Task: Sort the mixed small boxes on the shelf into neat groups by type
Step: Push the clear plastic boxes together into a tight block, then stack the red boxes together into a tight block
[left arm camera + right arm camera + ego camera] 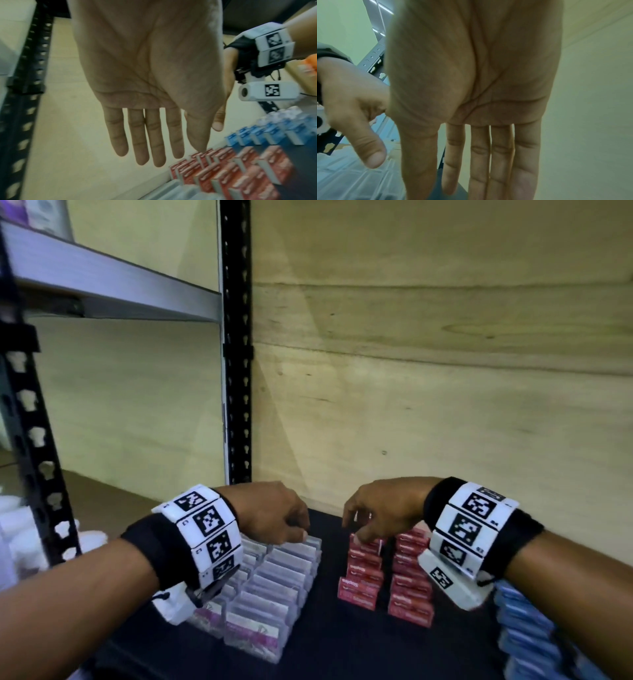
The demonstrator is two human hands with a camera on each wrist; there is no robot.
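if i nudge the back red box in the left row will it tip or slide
Likely tips: the red boxes stand on edge, narrow-based. A fall would probably domino down the close-packed row. They look like small, light cardboard, so the right hand should need only a soft touch.

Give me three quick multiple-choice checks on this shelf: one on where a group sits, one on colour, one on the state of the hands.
1. Where do the red boxes stand?
A. between the clear boxes and the blue boxes
B. on the upper shelf
C. left of the clear boxes

2. What colour is the group under the right forearm, at the shelf's right edge?
A. green
B. blue
C. yellow

3. What are the left hand and right hand carrying?
A. a red box each
B. one clear box together
C. nothing

Answers: 1 A, the head view shows clear, red, blue from left to right. 2 B, blue boxes line that edge. 3 C, both wrist views show straight fingers and bare palms.
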